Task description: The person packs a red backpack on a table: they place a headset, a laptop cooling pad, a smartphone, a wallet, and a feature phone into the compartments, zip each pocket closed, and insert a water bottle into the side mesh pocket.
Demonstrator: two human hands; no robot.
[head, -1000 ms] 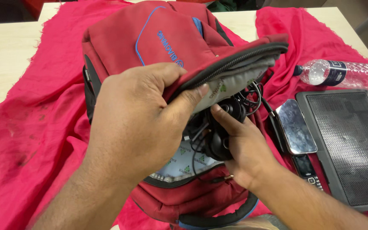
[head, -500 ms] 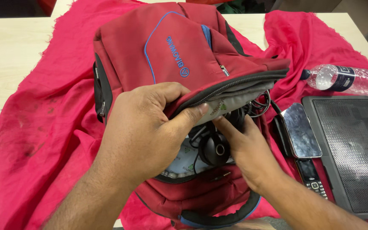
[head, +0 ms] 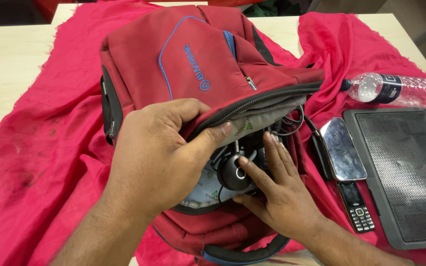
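Note:
A red backpack [head: 173,64] with blue trim lies on a red cloth [head: 40,157] spread over a pale table. My left hand [head: 159,152] grips the upper flap of its open main compartment and holds it lifted. My right hand [head: 277,192] reaches into the opening with its fingers laid flat on black headphones [head: 232,172] and tangled black cables [head: 289,123] inside. A pale printed lining shows under the headphones.
To the right on the cloth lie a smartphone [head: 342,149], a small black keypad phone [head: 356,212] and a dark mesh laptop cooling pad [head: 410,172]. A clear plastic water bottle [head: 400,91] lies behind them. Bare table [head: 6,69] shows at the left.
My right hand has slid further into the compartment, pressing the headphones down. My left hand keeps the flap lifted. The view has shifted slightly.

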